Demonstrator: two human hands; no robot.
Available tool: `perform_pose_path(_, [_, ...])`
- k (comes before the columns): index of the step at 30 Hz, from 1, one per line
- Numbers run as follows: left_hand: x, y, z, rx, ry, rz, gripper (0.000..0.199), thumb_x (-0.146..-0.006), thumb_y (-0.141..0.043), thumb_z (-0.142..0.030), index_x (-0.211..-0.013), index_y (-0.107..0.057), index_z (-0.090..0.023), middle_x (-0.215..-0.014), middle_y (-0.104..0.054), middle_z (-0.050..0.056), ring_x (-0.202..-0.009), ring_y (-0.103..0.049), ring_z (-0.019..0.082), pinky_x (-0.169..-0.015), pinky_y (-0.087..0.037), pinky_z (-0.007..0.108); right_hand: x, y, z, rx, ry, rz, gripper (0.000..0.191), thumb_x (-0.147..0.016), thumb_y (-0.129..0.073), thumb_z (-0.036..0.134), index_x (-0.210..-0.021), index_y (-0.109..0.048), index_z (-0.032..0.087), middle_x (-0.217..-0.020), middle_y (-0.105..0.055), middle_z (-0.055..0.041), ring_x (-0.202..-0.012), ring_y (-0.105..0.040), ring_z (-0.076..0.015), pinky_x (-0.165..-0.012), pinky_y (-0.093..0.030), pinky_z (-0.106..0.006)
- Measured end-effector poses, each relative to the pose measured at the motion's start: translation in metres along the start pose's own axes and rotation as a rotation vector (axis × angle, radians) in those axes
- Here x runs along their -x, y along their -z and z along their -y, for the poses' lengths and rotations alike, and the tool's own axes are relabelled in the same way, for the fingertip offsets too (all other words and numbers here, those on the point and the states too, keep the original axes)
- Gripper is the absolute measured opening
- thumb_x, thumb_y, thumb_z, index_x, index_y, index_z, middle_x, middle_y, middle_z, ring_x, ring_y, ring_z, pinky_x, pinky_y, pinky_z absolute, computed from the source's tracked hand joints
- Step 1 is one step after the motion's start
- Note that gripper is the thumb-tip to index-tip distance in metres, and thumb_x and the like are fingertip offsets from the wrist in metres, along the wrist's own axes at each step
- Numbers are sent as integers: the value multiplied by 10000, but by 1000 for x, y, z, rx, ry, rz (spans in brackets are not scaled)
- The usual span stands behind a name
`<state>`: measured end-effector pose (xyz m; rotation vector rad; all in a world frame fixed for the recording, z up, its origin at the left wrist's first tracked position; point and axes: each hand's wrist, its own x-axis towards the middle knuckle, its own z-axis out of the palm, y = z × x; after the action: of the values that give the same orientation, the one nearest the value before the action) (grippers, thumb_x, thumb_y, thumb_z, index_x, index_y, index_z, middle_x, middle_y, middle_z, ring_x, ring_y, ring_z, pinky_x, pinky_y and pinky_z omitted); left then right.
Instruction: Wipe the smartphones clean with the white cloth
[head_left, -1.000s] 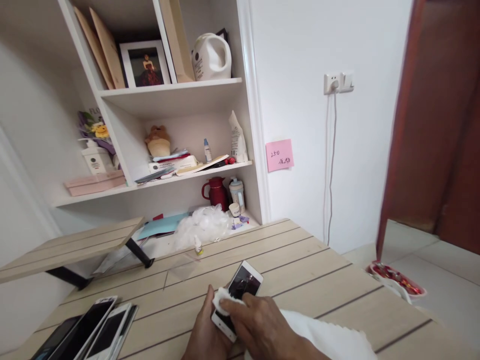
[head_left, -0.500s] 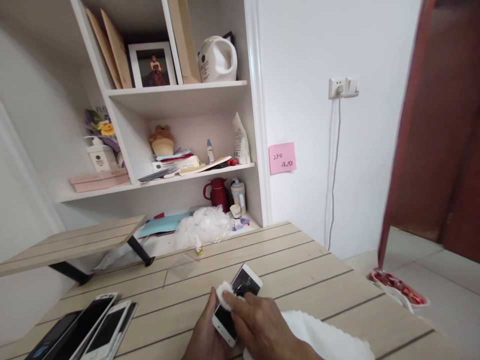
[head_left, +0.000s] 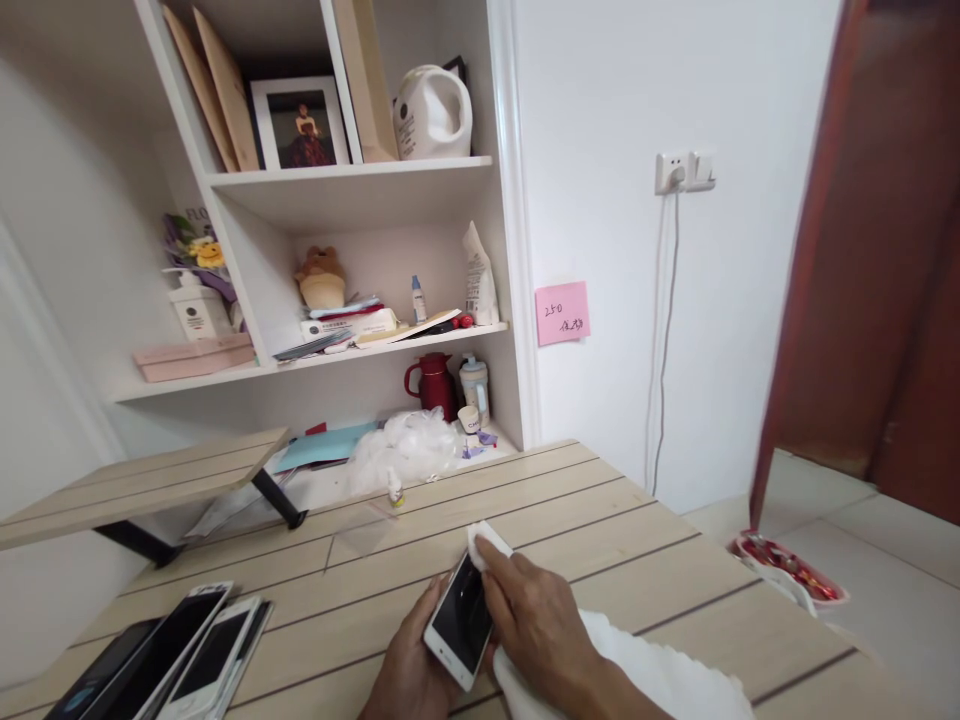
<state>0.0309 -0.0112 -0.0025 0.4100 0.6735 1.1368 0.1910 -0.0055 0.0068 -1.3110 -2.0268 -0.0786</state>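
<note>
A white smartphone (head_left: 459, 622) with a dark screen is tilted up over the table, gripped along its left side and lower part by my left hand (head_left: 416, 645). My right hand (head_left: 541, 622) presses a small wad of white cloth (head_left: 475, 548) against the phone's upper end, fingers closed on it. Under my right wrist a larger white cloth (head_left: 660, 672) lies on the table. Part of the phone's upper right side is hidden by my right fingers.
Several other phones (head_left: 206, 660) lie at the table's left. A clear plastic bag (head_left: 364, 530) and a small white bottle (head_left: 395, 488) are farther back. A wooden riser (head_left: 187, 475) stands at left; shelves (head_left: 360, 175) rise behind.
My right hand has slid the cloth from the phone's left edge up to its top end, uncovering more of the screen. My left hand still holds the phone.
</note>
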Motion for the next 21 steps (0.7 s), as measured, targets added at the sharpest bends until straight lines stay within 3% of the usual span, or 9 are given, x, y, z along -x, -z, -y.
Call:
perform_pose_path(5, [1,1,-2,27,56,-9,229,-869,-615,-320,-905,-711,-116,-867,-766,101,-827,-704,236,-827,-501,346,7,3,18,-53,262,148,425,-937,-451,228,-1357,-480,288,-836,-692,-34,-670,-653,-177,-612,-446,-234])
perform_pose_path(9, [4,-1,-7,23,158,76,261,-857,-620,-369,-834,-708,-125,-742,-745,71,-769,-702,250,-816,-494,356,9,6,32,24,390,227,270,-894,-539,262,-1144,-616,330,-715,-660,3,-548,-600,-143,-509,-373,-198])
perform_pose_path(12, [5,0,-8,-15,109,42,304,-845,-631,-427,-921,-707,-142,-744,-747,62,-725,-702,245,-776,-503,359,7,6,31,53,319,198,339,-894,-528,236,-1215,-589,323,-753,-673,-16,-589,-624,-164,-531,-399,-214])
perform_pose_path(16, [6,4,-6,-96,55,-50,317,-831,-669,-370,-1077,-665,-169,-839,-763,64,-730,-706,226,-717,-520,349,2,6,14,-2,121,32,444,-943,-427,183,-1372,-485,280,-867,-692,-53,-715,-662,-187,-640,-457,-251])
perform_pose_path(21, [12,0,-6,-184,8,20,414,-852,-642,-390,-1204,-605,-173,-964,-760,108,-786,-713,261,-682,-539,379,-3,6,-2,4,-50,-93,412,-980,-395,209,-1379,-500,220,-836,-687,-74,-729,-654,-192,-672,-459,-263])
